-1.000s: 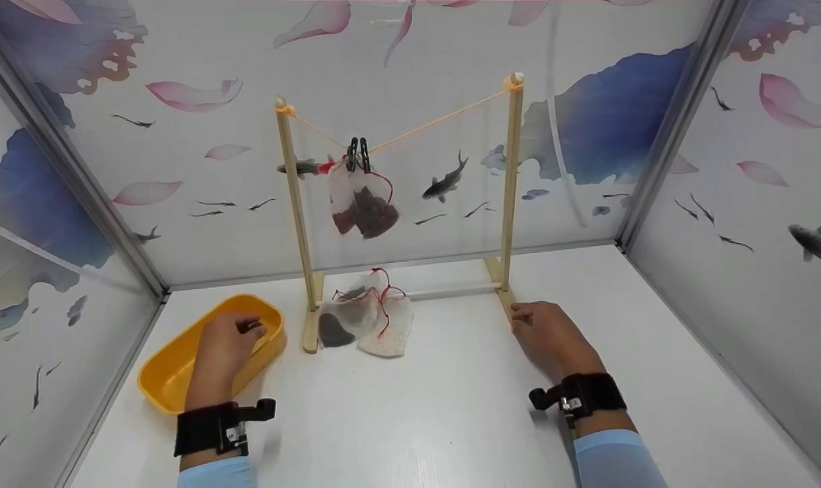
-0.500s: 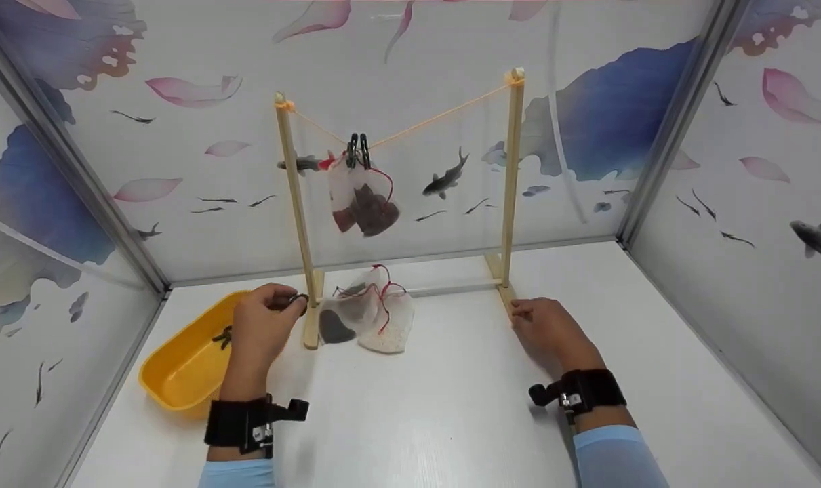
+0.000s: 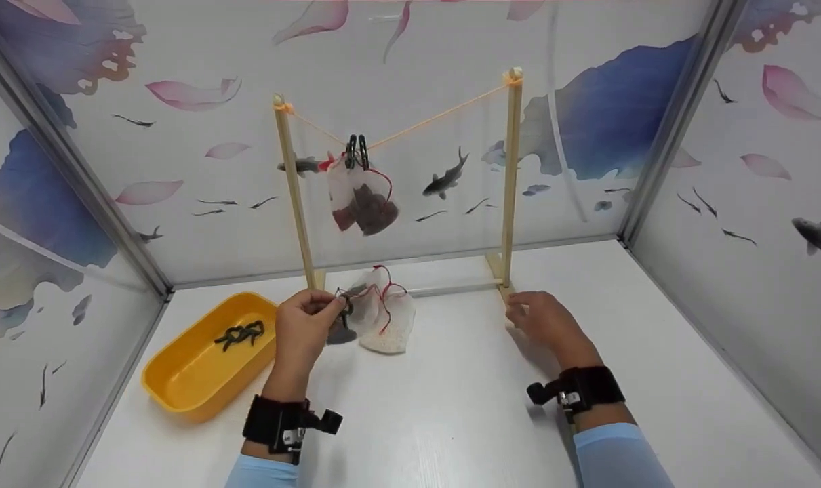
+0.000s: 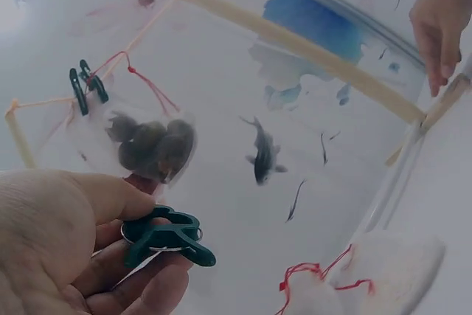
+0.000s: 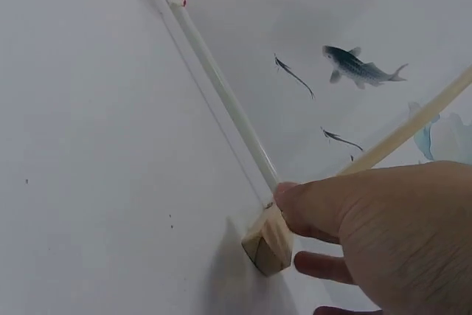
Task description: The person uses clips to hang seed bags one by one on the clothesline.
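Dark green plastic clip (image 4: pixel 158 239), pinched by the left hand (image 3: pixel 302 332), has been brought from the yellow plastic tub (image 3: pixel 186 379) to near the see-through white bags (image 3: pixel 388 340), so seems handy for them, while the pale wooden stand (image 3: pixel 512 183) is touched by the right hand (image 3: pixel 549 325), fingers loose.

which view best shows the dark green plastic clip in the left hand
Left wrist: the green clip appears large and mostly unobstructed. The head view shows it small and dark; the right wrist view lacks it.
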Available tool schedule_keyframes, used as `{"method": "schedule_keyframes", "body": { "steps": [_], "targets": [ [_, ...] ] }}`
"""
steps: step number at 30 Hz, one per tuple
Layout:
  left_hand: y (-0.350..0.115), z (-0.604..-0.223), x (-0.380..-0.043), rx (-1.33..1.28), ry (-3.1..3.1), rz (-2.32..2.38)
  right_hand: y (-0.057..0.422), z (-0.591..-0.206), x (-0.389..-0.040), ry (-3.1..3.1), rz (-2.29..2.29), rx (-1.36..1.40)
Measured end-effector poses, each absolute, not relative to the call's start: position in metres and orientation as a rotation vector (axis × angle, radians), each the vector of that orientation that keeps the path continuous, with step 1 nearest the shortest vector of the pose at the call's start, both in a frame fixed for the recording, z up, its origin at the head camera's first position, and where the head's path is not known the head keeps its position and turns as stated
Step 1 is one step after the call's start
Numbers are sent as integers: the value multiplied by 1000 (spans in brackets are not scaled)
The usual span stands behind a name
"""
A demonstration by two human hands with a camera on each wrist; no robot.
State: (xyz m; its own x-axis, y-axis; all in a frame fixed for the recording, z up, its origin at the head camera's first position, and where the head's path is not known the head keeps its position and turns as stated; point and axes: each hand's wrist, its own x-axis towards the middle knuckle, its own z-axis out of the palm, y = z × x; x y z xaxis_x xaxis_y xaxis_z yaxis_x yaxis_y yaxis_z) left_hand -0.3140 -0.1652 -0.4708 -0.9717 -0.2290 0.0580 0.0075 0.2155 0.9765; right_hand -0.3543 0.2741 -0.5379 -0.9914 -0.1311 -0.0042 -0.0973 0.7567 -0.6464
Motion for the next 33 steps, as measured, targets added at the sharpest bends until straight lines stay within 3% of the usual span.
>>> {"method": "schedule_keyframes", "body": {
  "steps": [8,19,33],
  "targets": [
    [-131,-488,-314,152,-2231,-1925,208,-504,-339,3075,-1020,-417],
    [-94,-502,-305,77,-2060,-2309,125,-505,-306,3252,-915,-1226],
    [-75,-503,-298,133,-1846,-2484,115,-507,-299,3467,-1060,-1269]
  ]
}}
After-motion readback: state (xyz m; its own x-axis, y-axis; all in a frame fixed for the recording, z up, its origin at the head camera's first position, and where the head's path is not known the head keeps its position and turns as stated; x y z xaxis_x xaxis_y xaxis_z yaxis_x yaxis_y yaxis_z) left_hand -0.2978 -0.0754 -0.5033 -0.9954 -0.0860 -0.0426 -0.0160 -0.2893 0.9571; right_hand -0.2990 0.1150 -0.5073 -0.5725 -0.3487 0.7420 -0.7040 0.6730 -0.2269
